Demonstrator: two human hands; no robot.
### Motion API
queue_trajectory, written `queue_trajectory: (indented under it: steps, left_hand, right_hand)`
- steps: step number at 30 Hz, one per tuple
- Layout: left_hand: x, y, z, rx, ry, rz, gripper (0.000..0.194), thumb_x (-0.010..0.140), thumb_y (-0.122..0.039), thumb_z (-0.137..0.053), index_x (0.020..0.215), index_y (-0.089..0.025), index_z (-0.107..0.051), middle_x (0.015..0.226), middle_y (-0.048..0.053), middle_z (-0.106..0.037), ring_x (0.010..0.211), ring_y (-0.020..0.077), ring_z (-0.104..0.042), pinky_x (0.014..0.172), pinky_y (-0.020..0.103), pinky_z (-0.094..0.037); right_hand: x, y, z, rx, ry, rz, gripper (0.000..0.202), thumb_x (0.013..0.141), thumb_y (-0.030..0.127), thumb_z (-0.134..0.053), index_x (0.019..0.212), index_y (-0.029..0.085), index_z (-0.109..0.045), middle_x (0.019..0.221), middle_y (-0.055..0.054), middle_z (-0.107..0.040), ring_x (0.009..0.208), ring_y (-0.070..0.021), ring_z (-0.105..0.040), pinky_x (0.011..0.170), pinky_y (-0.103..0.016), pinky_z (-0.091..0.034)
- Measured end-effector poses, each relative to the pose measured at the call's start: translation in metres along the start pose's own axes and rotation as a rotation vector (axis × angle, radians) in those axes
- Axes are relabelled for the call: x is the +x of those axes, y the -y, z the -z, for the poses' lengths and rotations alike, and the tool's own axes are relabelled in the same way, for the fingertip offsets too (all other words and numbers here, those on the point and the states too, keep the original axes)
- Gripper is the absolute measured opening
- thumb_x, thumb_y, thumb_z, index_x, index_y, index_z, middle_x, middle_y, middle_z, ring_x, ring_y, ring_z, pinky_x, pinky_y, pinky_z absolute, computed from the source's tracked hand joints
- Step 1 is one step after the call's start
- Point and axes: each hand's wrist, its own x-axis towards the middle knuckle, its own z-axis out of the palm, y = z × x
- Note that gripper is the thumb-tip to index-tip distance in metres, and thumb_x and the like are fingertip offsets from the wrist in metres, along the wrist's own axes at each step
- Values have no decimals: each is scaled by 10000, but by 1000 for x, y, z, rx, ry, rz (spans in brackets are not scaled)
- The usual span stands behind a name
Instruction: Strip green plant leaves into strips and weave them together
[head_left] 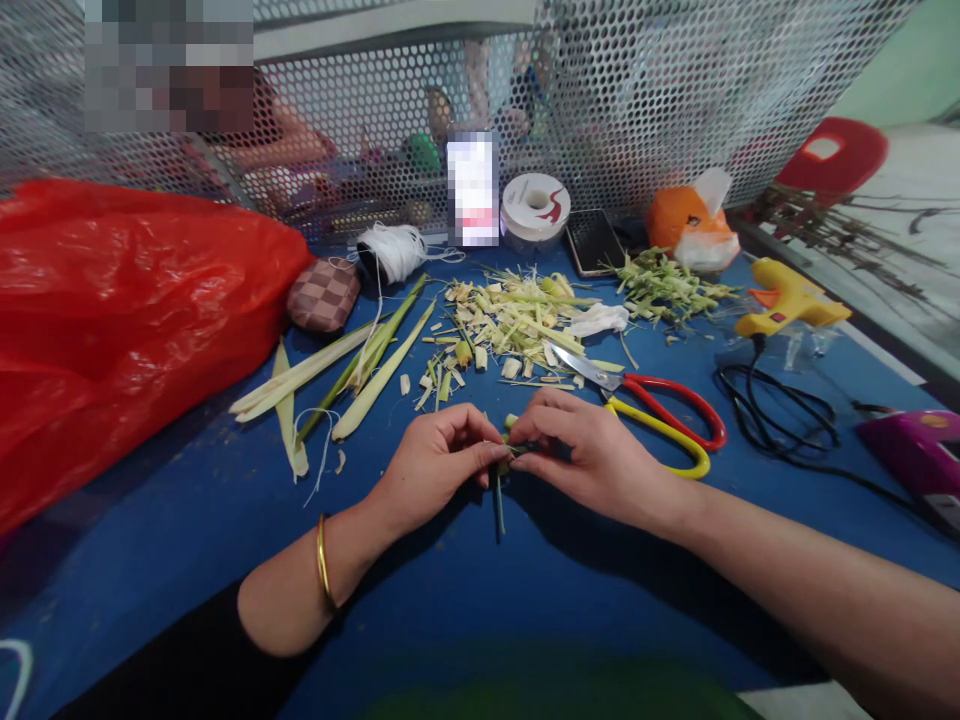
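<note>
My left hand (450,455) pinches a small green plant piece (500,500) whose thin stem points down toward the blue table (450,620). Fingertips of my right hand (577,445) close on the same piece from the other side, nearly touching the left ones. The fingers cover most of it. Just beyond my right hand lie open scissors (675,425) with one red and one yellow handle. Cut pale-green leaf scraps (517,315) are heaped behind both hands. Long leaf strips (382,385) rest to the left, with white thread across them.
A red plastic bag (135,330) fills the left side. Along the back are a checkered pouch (324,293), white string (394,252), a ribbon spool (535,210), a phone (595,242) and a tissue pack (691,225). A yellow glue gun (791,300) with black cable lies right.
</note>
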Motion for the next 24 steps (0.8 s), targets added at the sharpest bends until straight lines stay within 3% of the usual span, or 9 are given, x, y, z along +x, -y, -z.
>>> queue_trajectory:
  steps: [8, 13, 16, 20, 22, 24]
  left_hand:
    - [0, 2, 1, -10, -16, -10, 132, 762, -226, -680, 744, -134, -587, 625, -38, -607, 490, 56, -543, 502, 179, -432]
    - [0, 4, 2, -8, -59, -18, 137, 735, -220, -707, 743, -131, -603, 595, -44, -594, 491, 57, -550, 499, 173, -433]
    - [0, 3, 1, -1, -73, -18, 138, 709, -206, -721, 714, -130, -606, 584, -41, -598, 481, 55, -547, 492, 168, -431]
    - [-1, 2, -2, 19, -84, -20, 125, 692, -190, -723, 691, -134, -610, 574, -37, -606, 474, 58, -541, 484, 171, -434]
    - [-2, 4, -2, 60, -87, -41, 113, 696, -190, -721, 694, -136, -622, 596, -25, -625, 498, 68, -555, 506, 182, -451]
    - [-3, 6, -2, 129, -94, -82, 91, 710, -187, -713, 696, -140, -636, 617, -14, -641, 523, 78, -569, 527, 191, -461]
  right_hand:
    - [2, 0, 0, 7, -22, 1, 111, 878, 155, -572, 768, 171, -572, 770, -8, -525, 693, -121, -524, 635, -237, -407]
    - [1, 1, 3, -216, 85, 196, 107, 901, 171, -525, 829, 168, -603, 800, -33, -539, 716, -148, -514, 660, -278, -388]
    - [0, 0, 2, -218, 129, 229, 118, 904, 174, -523, 822, 172, -608, 793, -33, -549, 729, -154, -523, 675, -285, -397]
    - [-1, 0, -1, 19, -7, 71, 38, 887, 181, -559, 910, 180, -589, 862, -35, -579, 753, -140, -560, 687, -261, -450]
    - [-1, -1, -3, 173, -88, -57, 129, 890, 156, -536, 1014, 188, -558, 918, -33, -601, 716, -118, -580, 661, -241, -480]
    - [-1, -1, -6, 276, -72, -118, 188, 891, 122, -503, 1060, 197, -539, 926, -21, -620, 663, -98, -592, 630, -224, -497]
